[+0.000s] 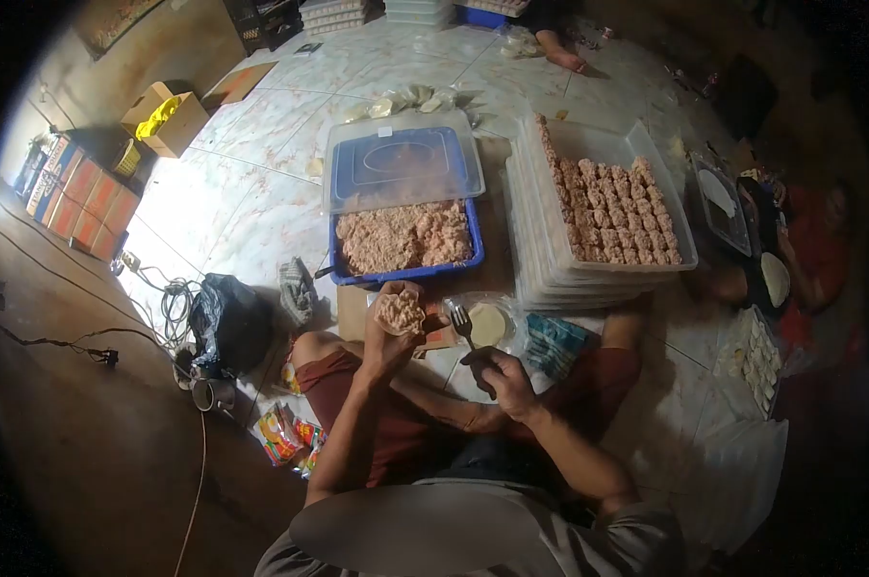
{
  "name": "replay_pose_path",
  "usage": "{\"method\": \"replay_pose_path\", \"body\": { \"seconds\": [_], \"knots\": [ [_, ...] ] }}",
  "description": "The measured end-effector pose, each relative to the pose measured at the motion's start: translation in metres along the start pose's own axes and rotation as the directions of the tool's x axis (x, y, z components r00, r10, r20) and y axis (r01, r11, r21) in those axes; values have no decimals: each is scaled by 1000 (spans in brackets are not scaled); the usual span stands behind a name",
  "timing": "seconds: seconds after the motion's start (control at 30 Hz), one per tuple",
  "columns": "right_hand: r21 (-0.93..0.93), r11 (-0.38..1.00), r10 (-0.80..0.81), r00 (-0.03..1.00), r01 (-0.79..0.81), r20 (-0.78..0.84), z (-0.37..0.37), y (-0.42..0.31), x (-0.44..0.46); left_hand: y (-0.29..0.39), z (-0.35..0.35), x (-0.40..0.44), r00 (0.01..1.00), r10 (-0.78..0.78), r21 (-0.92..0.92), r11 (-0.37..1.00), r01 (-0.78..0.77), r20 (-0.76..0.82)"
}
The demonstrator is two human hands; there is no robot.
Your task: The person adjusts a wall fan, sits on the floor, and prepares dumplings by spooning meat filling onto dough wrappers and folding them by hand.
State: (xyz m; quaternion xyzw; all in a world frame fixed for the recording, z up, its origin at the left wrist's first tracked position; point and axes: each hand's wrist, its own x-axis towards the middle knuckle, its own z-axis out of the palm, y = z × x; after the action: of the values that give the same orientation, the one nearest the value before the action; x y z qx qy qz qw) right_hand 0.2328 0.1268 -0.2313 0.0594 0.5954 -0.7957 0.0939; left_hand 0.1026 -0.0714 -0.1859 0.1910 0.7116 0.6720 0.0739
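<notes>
Head view: judged that light fork pressure and a loose cup suited the soft portion best. Left hand [384, 344] cradled the mince portion [400, 313], fingers curled round it, top exposed. Right hand [513, 383] clasped the fork [464, 325], tines upward, apart from the mince portion. Blue tub [357, 279] lay just beyond.

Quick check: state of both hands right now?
Left hand: cupped around a lump of minced mixture.
Right hand: closed on a fork.
</notes>
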Motion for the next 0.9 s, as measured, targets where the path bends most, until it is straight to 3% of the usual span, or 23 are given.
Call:
{"method": "replay_pose_path", "body": {
  "seconds": [0.03,0.07,0.1,0.17,0.23,0.27,0.3,0.33,0.37,0.4,0.47,0.57,0.63,0.67,0.7,0.73,0.77,0.83,0.9],
  "knots": [
    [0,1000,-5,1000,5,-1,0,0,-1,4,0,0,993,-114,-35,993,114,5],
    [48,998,29,1000,-30,5,0,-1,-2,-5,1,-1,988,-152,-335,932,138,-15],
    [97,993,62,998,-63,15,1,-1,-2,-7,2,-1,989,-146,-333,933,133,-14],
    [116,992,51,998,-54,31,-1,2,0,-2,8,2,996,26,-184,982,-42,-89],
    [-69,998,-3,999,6,48,-1,6,3,-3,12,2,995,78,-101,991,-84,-66],
    [-69,998,-2,999,5,43,4,9,7,-12,16,0,996,87,-19,996,-87,7],
    [-258,951,-181,983,169,-24,11,15,13,-24,22,-4,993,86,60,994,-91,78],
    [-446,842,-360,932,302,-49,15,17,16,-39,30,-7,988,153,59,987,-152,-15],
    [-448,842,-357,933,301,-45,14,5,16,-24,35,-4,988,152,58,987,-150,-20],
    [-477,834,-353,933,278,-74,12,-9,13,-8,38,-2,992,60,-156,985,-77,-112],
    [-465,852,-344,927,241,-151,0,-11,10,-12,20,0,998,-31,-95,995,25,-61],
    [-314,942,-156,984,123,-84,-12,-8,-1,-9,26,0,983,50,-203,975,-86,-175],
    [-354,893,-298,955,278,-1,3,-5,3,-9,33,-1,963,150,-168,967,-189,-222],
    [-419,857,-359,931,301,-64,15,0,10,-22,40,-3,983,87,-62,993,-98,-160],
    [-583,731,-484,872,355,-76,19,0,14,-35,44,-6,994,14,49,999,-8,-108],
    [-615,725,-452,888,310,-85,14,-1,14,-28,45,-5,981,-125,-170,980,100,-145],
    [-644,717,-422,902,269,-93,8,-3,13,-19,40,-4,980,-128,-171,980,102,-151],
    [-543,809,-359,920,224,-156,-1,-14,2,-7,20,-2,998,-34,-236,972,19,-61],
    [-523,830,-325,930,194,-171,-3,-19,-6,-18,15,-3,994,27,-496,865,-74,-103]
  ]
}}
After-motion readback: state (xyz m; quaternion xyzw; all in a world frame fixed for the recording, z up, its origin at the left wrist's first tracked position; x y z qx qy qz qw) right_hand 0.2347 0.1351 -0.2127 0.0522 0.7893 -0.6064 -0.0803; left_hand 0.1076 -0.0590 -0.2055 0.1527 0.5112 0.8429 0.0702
